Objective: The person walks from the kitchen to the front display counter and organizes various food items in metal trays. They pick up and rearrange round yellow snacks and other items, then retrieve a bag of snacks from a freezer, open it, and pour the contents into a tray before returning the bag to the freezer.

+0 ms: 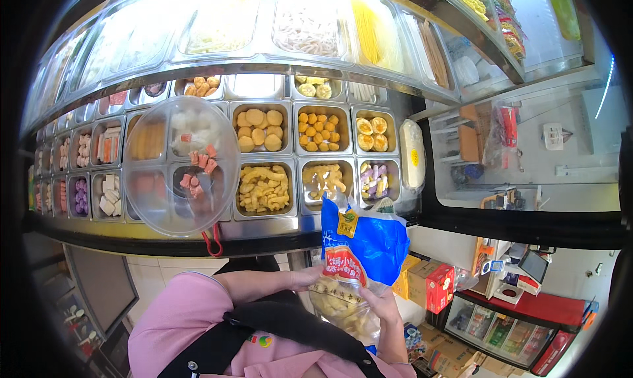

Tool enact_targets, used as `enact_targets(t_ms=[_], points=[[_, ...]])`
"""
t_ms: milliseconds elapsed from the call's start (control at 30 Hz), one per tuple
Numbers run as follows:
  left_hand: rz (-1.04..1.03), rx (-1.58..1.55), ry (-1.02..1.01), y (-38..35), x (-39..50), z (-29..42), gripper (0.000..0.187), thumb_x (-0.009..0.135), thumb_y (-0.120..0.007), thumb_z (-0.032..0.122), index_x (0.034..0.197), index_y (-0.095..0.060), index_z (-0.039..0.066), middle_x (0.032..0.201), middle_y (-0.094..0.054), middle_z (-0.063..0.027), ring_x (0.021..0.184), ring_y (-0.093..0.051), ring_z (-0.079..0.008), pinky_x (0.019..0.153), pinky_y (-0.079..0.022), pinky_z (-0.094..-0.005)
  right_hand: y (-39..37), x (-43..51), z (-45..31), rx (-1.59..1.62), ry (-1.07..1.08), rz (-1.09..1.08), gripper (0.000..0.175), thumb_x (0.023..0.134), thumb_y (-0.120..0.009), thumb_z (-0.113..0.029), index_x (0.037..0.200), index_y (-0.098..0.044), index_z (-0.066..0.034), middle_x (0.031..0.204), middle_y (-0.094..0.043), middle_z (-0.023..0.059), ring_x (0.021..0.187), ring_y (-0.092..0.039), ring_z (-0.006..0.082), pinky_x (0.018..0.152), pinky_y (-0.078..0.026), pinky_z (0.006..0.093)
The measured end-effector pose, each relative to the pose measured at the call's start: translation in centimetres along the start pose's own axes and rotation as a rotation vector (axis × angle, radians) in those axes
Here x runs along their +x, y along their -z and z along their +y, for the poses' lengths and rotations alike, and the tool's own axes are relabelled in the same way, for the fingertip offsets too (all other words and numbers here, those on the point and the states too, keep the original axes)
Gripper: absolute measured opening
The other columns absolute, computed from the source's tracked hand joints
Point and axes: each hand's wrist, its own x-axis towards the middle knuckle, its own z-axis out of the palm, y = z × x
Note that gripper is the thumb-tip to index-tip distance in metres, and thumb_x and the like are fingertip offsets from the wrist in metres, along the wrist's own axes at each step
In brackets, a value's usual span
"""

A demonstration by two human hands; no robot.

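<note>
My left hand (306, 278) grips the left edge of a blue and clear plastic food bag (368, 244). My right hand (380, 304) is closed on the bag's right side. Pale yellow pieces show through its clear lower part, and its upper end leans over the counter's front edge. Just beyond the bag are a steel pan of fried strips (316, 178), partly filled, and a pan of purple and white pieces (375, 180). A fuller pan of yellow fried strips (264, 189) stands to their left. Printed writing covers parts of the bag.
A clear round plastic bowl (148, 180) holding cut pink pieces rests over pans at left, beside a red handle (213, 242). A raised steel rack (306, 70) of noodle trays crosses behind. A wrapped white roll (411, 155) lies at right. Boxes (439, 289) and a drinks cooler (504, 328) stand lower right.
</note>
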Motion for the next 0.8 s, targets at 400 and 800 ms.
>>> enact_targets(t_ms=[400, 800], points=[[0.142, 0.005, -0.349, 3.3, -1.1, 4.9, 0.092, 0.079, -0.049, 0.068, 0.145, -0.017, 0.012, 0.141, -0.037, -0.0052, 0.129, -0.035, -0.0176, 0.106, -0.026, -0.0365, -0.5, -1.1, -3.2, 0.071, 0.023, -0.135, 0.042, 0.078, -0.068, -0.006, 0.117, -0.053, -0.0019, 0.109, -0.057, 0.0029, 0.098, -0.053, 0.0131, 0.084, -0.044, 0.0291], [-0.131, -0.642, -0.322, 2.2, 2.5, 4.0, 0.078, 0.071, -0.066, 0.058, 0.129, -0.046, 0.009, 0.124, -0.055, -0.0102, 0.115, -0.052, -0.0238, 0.1, -0.04, -0.0429, -0.6, -0.5, -3.1, 0.332, 0.073, -0.082, 0.059, 0.074, -0.071, -0.003, 0.128, -0.046, -0.0012, 0.122, -0.055, 0.0077, 0.11, -0.052, 0.0193, 0.094, -0.041, 0.0339]])
